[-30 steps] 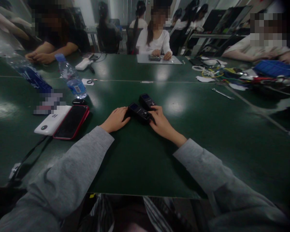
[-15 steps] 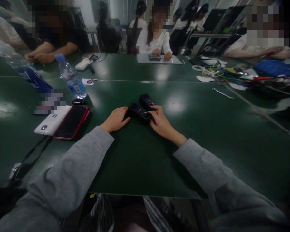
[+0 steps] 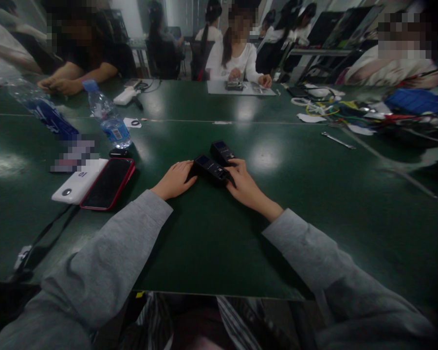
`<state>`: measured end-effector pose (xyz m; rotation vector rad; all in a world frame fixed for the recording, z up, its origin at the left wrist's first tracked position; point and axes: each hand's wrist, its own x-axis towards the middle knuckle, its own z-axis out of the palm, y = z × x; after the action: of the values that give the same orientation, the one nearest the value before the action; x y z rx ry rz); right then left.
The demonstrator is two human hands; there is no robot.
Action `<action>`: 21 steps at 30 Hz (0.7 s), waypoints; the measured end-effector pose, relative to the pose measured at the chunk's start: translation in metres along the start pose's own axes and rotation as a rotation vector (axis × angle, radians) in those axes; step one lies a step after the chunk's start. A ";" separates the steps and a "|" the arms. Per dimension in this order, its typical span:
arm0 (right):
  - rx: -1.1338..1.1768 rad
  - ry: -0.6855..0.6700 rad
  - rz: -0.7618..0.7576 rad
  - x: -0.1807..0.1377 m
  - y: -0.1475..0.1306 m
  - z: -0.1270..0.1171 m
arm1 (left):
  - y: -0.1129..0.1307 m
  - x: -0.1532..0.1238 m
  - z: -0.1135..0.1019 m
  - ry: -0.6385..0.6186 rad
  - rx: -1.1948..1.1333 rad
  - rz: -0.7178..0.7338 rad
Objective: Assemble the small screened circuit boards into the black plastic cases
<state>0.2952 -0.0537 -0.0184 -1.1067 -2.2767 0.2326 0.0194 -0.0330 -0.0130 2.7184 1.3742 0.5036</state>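
Left hand (image 3: 175, 179) and right hand (image 3: 243, 182), fingers pressed together, flanked the near device (image 3: 209, 168); an uneven push could skid it into the far device (image 3: 222, 151).

Table: a broad dark green top (image 3: 211, 253), glossy, runs left to right; a thin seam (image 3: 190, 120) crosses it, far from the near edge.
Light: dim room; pale glare patches (image 3: 263, 156) lie on the green top, at centre and far left.
Far wall: pale panel (image 3: 129, 17), left of centre.
Far furniture: dark chairs (image 3: 164, 61); another table (image 3: 316, 52) at far right.
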 end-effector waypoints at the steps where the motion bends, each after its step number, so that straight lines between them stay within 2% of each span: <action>1: 0.002 -0.002 0.001 0.000 0.000 0.000 | 0.000 0.000 0.000 0.000 -0.002 0.000; 21: 0.006 -0.009 0.015 0.000 -0.002 -0.001 | -0.002 0.000 0.002 0.003 -0.007 0.003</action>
<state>0.2947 -0.0549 -0.0166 -1.1219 -2.2748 0.2511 0.0185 -0.0320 -0.0157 2.7161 1.3663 0.5120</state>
